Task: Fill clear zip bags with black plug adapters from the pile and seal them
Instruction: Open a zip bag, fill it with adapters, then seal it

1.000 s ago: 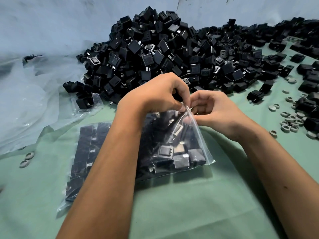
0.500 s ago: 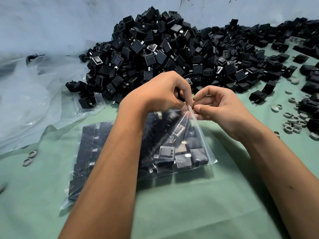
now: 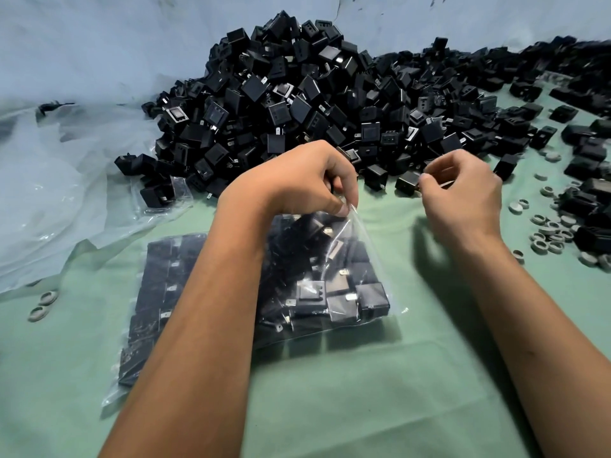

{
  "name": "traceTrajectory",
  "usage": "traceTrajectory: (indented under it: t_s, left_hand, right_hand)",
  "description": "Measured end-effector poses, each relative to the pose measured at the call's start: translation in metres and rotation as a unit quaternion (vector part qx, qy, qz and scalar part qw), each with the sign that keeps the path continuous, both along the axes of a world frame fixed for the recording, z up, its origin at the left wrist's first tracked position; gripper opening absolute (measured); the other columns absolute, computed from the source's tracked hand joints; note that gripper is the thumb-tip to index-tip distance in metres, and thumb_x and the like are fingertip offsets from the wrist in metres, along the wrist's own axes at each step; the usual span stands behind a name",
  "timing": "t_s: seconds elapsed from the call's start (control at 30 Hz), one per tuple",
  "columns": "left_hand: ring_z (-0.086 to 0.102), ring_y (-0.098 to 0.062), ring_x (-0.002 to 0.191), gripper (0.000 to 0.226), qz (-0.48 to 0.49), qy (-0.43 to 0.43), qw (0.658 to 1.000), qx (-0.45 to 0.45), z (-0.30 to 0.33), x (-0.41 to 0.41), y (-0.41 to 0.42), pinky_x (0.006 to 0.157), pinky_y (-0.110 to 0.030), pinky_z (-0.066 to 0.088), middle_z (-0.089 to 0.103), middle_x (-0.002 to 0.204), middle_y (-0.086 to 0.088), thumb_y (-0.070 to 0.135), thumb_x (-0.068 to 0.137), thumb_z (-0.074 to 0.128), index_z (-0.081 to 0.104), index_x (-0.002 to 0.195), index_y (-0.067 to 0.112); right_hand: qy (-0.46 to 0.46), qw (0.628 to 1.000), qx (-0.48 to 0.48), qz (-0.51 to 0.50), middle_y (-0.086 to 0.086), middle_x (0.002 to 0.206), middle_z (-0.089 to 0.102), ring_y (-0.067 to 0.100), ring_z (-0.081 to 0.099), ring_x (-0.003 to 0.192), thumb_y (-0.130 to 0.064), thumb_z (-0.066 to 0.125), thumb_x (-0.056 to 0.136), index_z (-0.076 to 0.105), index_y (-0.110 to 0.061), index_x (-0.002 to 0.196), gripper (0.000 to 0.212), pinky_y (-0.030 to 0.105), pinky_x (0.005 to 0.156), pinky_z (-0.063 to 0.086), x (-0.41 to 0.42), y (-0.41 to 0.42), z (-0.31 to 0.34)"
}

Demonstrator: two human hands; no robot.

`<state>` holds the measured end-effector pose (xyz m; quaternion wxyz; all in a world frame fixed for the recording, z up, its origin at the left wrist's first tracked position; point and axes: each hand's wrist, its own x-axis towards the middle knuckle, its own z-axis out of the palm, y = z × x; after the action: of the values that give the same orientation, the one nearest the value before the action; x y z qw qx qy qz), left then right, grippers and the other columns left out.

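Right hand [image 3: 463, 193] left bag [image 3: 347, 285]; green cloth [image 3: 363, 391].

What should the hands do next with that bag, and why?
Probably slide the right hand back to the bag top and press it shut: the left hand pinches one corner, and the bag looks full of adapters.

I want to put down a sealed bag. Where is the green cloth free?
Free: the green cloth near the camera, between the forearms below the zip bag. Crowded: the adapter pile at the back, grey rings at right, and plastic sheet at left.
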<state>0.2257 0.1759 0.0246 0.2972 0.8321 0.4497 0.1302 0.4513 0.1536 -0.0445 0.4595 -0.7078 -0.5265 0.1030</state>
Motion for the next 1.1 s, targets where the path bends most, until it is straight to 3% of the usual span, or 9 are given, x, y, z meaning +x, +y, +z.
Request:
traceTrajectory:
  t_s: [0.1, 0.2, 0.37, 0.43, 0.57, 0.73, 0.83, 0.93, 1.1]
  left_hand:
    - [0.055, -0.010, 0.073, 0.019, -0.017, 0.030, 0.999, -0.032, 0.000, 0.001, -0.002, 0.069, -0.024, 0.047, 0.060, 0.075, 0.012, 0.010, 0.082, 0.084, 0.080, 0.086, 0.028]
    - [0.060, -0.014, 0.085, 0.019, -0.018, 0.038, 0.998, -0.041, 0.001, 0.001, -0.003, 0.080, -0.028, 0.050, 0.066, 0.096, 0.004, 0.016, 0.084, 0.083, 0.080, 0.088, 0.034]
    - [0.060, -0.018, 0.109, 0.021, -0.040, 0.064, 0.997, -0.035, 0.002, 0.005, -0.007, 0.102, -0.043, 0.049, 0.064, 0.118, 0.001, 0.025, 0.087, 0.080, 0.079, 0.092, 0.045]
    - [0.055, -0.014, 0.118, 0.024, -0.049, 0.088, 0.994, -0.036, 0.001, 0.006, -0.008, 0.109, -0.043, 0.042, 0.060, 0.122, 0.009, 0.029, 0.088, 0.079, 0.078, 0.095, 0.051]
    - [0.049, -0.009, 0.124, 0.023, -0.062, 0.093, 0.993, -0.035, 0.002, 0.004, -0.007, 0.112, -0.041, 0.037, 0.056, 0.126, 0.017, 0.031, 0.088, 0.079, 0.077, 0.094, 0.054]
    - [0.057, -0.007, 0.119, 0.014, -0.067, 0.075, 0.994, -0.047, 0.002, 0.005, -0.008, 0.107, -0.034, 0.045, 0.063, 0.122, 0.013, 0.032, 0.084, 0.084, 0.080, 0.093, 0.042]
    - [0.060, -0.008, 0.118, 0.013, -0.068, 0.058, 0.995, -0.049, 0.003, 0.005, -0.009, 0.108, -0.031, 0.045, 0.067, 0.120, 0.009, 0.029, 0.081, 0.087, 0.081, 0.090, 0.035]
    - [0.061, -0.007, 0.115, 0.012, -0.062, 0.049, 0.996, -0.040, 0.002, 0.006, -0.009, 0.107, -0.037, 0.047, 0.067, 0.118, 0.009, 0.027, 0.079, 0.088, 0.081, 0.087, 0.032]
    - [0.065, -0.014, 0.107, 0.011, -0.052, 0.028, 0.998, -0.009, 0.001, 0.007, -0.006, 0.100, -0.041, 0.050, 0.069, 0.112, -0.001, 0.024, 0.078, 0.089, 0.081, 0.084, 0.028]
  right_hand:
    - [-0.100, 0.988, -0.116, 0.030, 0.006, 0.113, 0.066, 0.029, 0.064, 0.107, -0.043, 0.071, 0.092, 0.066, -0.024, 0.116, 0.031, 0.043, 0.096, 0.053, -0.006, 0.002, -0.006]
    - [-0.169, 0.970, -0.172, 0.033, 0.014, 0.137, 0.044, 0.036, 0.050, 0.126, -0.045, 0.074, 0.091, 0.052, -0.025, 0.140, 0.057, 0.047, 0.105, 0.045, -0.012, 0.001, -0.011]
    - [-0.230, 0.956, -0.168, 0.065, 0.012, 0.163, 0.024, 0.038, 0.032, 0.144, -0.036, 0.065, 0.099, 0.041, -0.029, 0.153, 0.059, 0.051, 0.114, 0.037, -0.010, 0.004, -0.013]
    - [-0.234, 0.956, -0.157, 0.075, 0.010, 0.155, 0.032, 0.035, 0.038, 0.139, -0.035, 0.065, 0.099, 0.052, -0.027, 0.145, 0.049, 0.049, 0.109, 0.042, -0.010, 0.006, -0.015]
    - [-0.166, 0.983, -0.073, 0.012, 0.007, 0.117, 0.046, 0.033, 0.049, 0.116, -0.035, 0.077, 0.091, 0.060, -0.021, 0.121, 0.037, 0.041, 0.094, 0.045, -0.008, 0.008, -0.015]
    - [-0.205, 0.967, -0.128, 0.079, 0.010, 0.130, 0.051, 0.034, 0.041, 0.128, -0.037, 0.069, 0.096, 0.056, -0.034, 0.138, 0.044, 0.044, 0.102, 0.043, -0.005, 0.009, -0.020]
    - [-0.170, 0.976, -0.098, 0.099, 0.005, 0.110, 0.054, 0.030, 0.054, 0.105, -0.032, 0.077, 0.089, 0.063, -0.030, 0.112, 0.027, 0.037, 0.086, 0.045, -0.005, 0.010, -0.018]
    - [-0.144, 0.982, -0.082, 0.094, 0.002, 0.094, 0.056, 0.028, 0.056, 0.088, -0.030, 0.081, 0.085, 0.055, -0.024, 0.089, 0.026, 0.033, 0.074, 0.037, -0.005, 0.010, -0.019]
    - [0.019, 0.987, -0.062, 0.149, 0.001, 0.092, 0.071, 0.022, 0.068, 0.084, -0.044, 0.074, 0.090, 0.055, -0.021, 0.107, 0.035, 0.037, 0.075, 0.052, -0.006, 0.008, -0.016]
